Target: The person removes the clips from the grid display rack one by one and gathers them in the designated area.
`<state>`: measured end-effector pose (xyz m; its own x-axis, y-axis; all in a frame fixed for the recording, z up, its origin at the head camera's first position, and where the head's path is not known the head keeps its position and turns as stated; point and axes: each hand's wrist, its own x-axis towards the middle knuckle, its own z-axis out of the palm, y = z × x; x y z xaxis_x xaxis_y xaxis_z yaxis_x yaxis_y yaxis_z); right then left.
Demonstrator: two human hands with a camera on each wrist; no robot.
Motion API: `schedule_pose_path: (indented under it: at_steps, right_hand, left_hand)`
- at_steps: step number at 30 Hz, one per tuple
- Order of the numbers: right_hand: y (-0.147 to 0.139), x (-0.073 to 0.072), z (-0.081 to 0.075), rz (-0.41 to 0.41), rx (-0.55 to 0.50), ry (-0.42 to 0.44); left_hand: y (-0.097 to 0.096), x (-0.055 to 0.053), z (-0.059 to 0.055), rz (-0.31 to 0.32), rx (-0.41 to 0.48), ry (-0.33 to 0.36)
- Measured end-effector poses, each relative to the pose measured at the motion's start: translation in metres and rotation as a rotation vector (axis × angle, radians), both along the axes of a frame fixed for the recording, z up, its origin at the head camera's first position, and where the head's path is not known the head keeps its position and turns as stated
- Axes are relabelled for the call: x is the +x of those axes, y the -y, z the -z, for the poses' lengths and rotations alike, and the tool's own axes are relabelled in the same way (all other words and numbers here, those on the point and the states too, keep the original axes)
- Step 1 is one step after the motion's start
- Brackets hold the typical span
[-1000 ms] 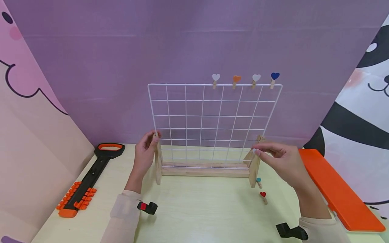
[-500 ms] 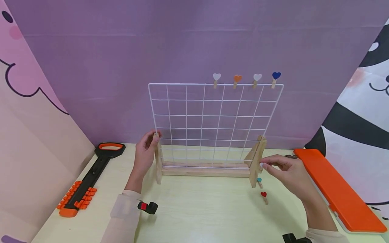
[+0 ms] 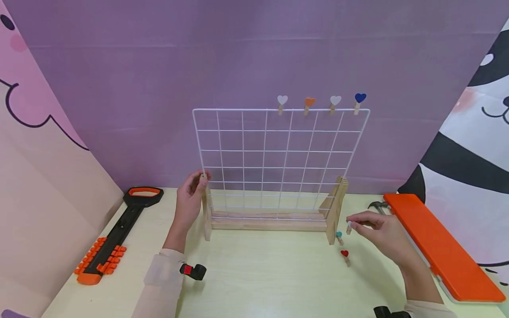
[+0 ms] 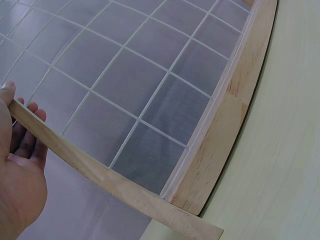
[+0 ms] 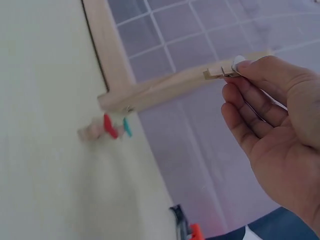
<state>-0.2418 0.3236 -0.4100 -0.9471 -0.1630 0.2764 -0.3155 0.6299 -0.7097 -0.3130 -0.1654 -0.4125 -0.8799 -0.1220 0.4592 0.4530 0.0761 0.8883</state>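
Note:
A white wire grid (image 3: 264, 151) stands in a wooden base (image 3: 266, 226). My left hand (image 3: 189, 201) grips its left wooden upright (image 4: 100, 170), thumb on one side and fingers on the other. Between thumb and index finger, my right hand (image 3: 379, 234) pinches a small wooden clothespin (image 5: 217, 73) with a white heart, right of the base and off the grid. On the table below lie a clothespin with a teal heart (image 3: 339, 235) and one with a red heart (image 3: 344, 254). Heart clothespins in white, orange (image 3: 309, 102), white and blue (image 3: 360, 98) sit along the grid's top edge.
To the left lies a long black and orange tool (image 3: 129, 221) with orange clips along its sides. A long orange case (image 3: 445, 247) lies at the right, and a hammer head (image 3: 377, 205) shows beside it. A purple backdrop (image 3: 238, 53) rises behind the grid.
My right hand has moved right and down, away from the grid's right side, still pinching the white-heart clothespin. The left hand has kept its place on the upright.

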Motion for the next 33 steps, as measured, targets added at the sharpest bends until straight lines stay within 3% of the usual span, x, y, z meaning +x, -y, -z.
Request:
schedule_pose_path:
  at_steps: [8,18,33]
  right_hand:
    - [-0.018,-0.011,0.029,-0.008,-0.008,0.115]
    - [-0.028,-0.023,0.052,0.008,0.031,0.177]
    - [-0.027,-0.033,0.077,-0.003,0.027,0.122]
  left_hand:
    - [-0.002,-0.002,-0.001,0.009,0.005,-0.009]
    - [0.000,-0.001,0.000,0.003,-0.001,0.008]
    - [0.000,-0.001,0.001,0.000,-0.010,0.011]
